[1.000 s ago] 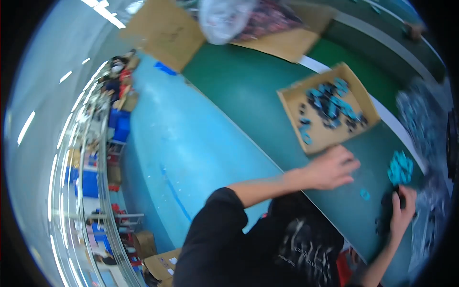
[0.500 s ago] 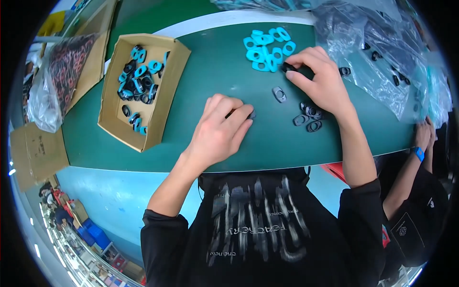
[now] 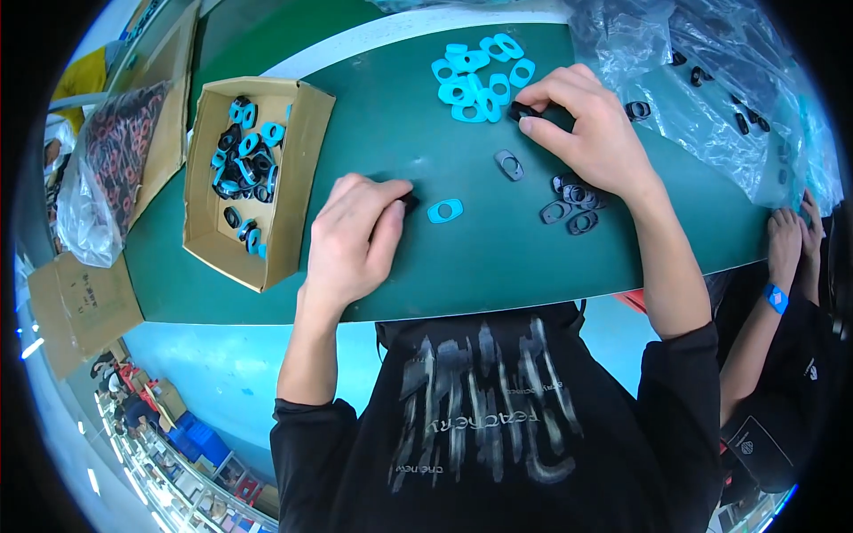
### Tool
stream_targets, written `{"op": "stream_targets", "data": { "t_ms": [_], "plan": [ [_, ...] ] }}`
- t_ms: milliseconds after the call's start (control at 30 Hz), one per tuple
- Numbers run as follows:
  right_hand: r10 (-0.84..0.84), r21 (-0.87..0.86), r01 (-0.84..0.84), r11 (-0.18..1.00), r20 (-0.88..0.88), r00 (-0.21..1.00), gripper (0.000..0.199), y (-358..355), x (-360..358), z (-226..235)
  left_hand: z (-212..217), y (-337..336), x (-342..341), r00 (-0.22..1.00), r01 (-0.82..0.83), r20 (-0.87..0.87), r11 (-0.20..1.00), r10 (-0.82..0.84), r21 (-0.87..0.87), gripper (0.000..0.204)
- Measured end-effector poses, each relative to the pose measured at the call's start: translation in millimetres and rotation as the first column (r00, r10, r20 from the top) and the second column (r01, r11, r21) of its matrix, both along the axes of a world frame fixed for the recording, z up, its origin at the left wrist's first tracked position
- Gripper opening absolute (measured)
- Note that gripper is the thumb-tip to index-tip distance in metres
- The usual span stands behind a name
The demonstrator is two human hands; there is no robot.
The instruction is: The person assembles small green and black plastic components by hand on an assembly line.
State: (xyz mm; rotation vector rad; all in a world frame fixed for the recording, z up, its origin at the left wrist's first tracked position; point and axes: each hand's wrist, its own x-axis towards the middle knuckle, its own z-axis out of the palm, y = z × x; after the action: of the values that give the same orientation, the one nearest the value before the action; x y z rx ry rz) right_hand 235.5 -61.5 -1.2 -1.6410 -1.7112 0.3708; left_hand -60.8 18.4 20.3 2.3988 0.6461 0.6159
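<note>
My left hand [image 3: 351, 235] is above the green table, its thumb and forefinger closed on a small black part [image 3: 410, 202] that mostly hides behind the fingers. Beside it a flat turquoise oval ring [image 3: 434, 213] lies alone. My right hand [image 3: 586, 129] pinches a black oval ring [image 3: 519, 111] at the edge of a pile of turquoise rings [image 3: 471, 61]. Below that hand lie a single grey oval ring [image 3: 501, 159] and a small group of dark grey rings [image 3: 557, 211].
An open cardboard box [image 3: 305, 147] holding black-and-turquoise ring pieces stands on the left. Clear plastic bags [image 3: 711, 98] with black rings cover the right side. At far right, another person's hands [image 3: 786, 240] rest near the table edge. A bag of dark rings [image 3: 133, 151] is far left.
My left hand has moved left, and the lone turquoise ring now shows where it was. My right hand still pinches the black ring near the pile. The view has shifted slightly.
</note>
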Motion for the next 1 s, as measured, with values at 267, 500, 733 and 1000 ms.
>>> {"op": "stream_targets", "data": {
  "t_ms": [267,500,733,1000],
  "plan": [
    [0.025,-0.004,-0.025,1.0,0.001,1.0,0.021,2.5,0.4,3.6,-7.6,-7.6,-7.2,0.956,-0.263,-0.085,0.948,0.281,0.177,0.012],
    [0.049,-0.03,-0.048,0.998,0.034,0.998,0.021,1.4,2.2,5.5,19.2,-13.8,-28.5,0.934,-0.299,-0.169,0.949,0.313,0.104,0.031],
    [0.034,-0.087,-0.029,0.996,0.048,0.998,0.022,2.0,1.8,5.6,11.8,-9.3,-38.0,0.955,0.012,-0.297,0.999,0.0,0.037,0.031],
    [0.038,-0.082,-0.034,0.996,0.047,0.998,0.022,1.2,3.7,6.9,29.2,-17.5,-42.0,0.958,-0.128,-0.255,0.991,0.134,0.04,0.035]
  ]
}}
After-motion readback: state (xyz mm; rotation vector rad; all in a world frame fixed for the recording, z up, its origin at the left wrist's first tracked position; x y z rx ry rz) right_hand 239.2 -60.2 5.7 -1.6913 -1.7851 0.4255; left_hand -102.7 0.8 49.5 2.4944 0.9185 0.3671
